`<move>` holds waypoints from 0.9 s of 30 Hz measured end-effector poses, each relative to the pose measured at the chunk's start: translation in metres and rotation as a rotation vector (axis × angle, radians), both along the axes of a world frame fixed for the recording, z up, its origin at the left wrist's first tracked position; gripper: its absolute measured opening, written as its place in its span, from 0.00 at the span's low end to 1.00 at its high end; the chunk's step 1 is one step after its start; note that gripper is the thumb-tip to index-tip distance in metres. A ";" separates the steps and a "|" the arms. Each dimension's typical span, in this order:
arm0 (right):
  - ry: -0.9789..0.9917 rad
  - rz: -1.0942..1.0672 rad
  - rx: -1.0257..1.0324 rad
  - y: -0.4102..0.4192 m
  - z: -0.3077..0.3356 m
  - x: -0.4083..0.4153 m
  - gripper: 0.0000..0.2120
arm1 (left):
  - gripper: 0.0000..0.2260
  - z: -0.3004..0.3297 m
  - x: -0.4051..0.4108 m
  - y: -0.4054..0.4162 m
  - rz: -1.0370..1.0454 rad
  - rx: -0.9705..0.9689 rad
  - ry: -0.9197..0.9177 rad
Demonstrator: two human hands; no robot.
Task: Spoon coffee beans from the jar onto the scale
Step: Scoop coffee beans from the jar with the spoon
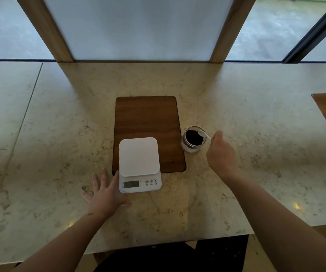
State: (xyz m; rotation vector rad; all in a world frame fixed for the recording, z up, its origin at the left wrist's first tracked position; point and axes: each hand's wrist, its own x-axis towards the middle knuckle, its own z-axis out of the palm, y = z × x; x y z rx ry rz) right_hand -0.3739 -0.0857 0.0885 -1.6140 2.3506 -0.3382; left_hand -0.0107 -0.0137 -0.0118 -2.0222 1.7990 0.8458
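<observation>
Scale [139, 163]: white, sat partly on the wooden board's [148, 118] near-left corner, display end hanging over onto the stone counter [60, 124] twd the near edge. Platform bare.
Display: blank/grey, digits not readable.
Jar [193, 139]: glass, lid off, upright on counter just beside board's right edge. Dark coffee seen inside; single beans can't be made out.
Spoon [204, 134]: white, bowl dipped in jar mouth, handle angled out to the right.
Right hand [222, 154]: handle end pinched betw. fingertips, knuckles up, just right of jar.
Left hand [104, 190]: fingers spread, laid flat on counter, touching scale's left side nr the display.
Board: otherwise unoccupied behind scale.
</observation>
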 end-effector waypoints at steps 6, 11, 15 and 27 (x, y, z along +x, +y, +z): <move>-0.068 -0.024 0.117 -0.007 0.000 0.000 0.03 | 0.55 -0.001 0.000 0.000 0.001 -0.001 0.002; -0.330 -0.125 0.181 -0.017 -0.004 -0.010 0.07 | 0.55 0.000 0.001 0.000 0.007 0.009 0.008; -0.477 -0.229 0.207 -0.020 -0.009 -0.015 0.07 | 0.55 0.001 0.000 0.000 0.008 0.008 0.009; -0.780 -0.353 0.229 -0.019 -0.016 -0.019 0.03 | 0.55 0.006 -0.001 0.001 -0.001 0.019 0.016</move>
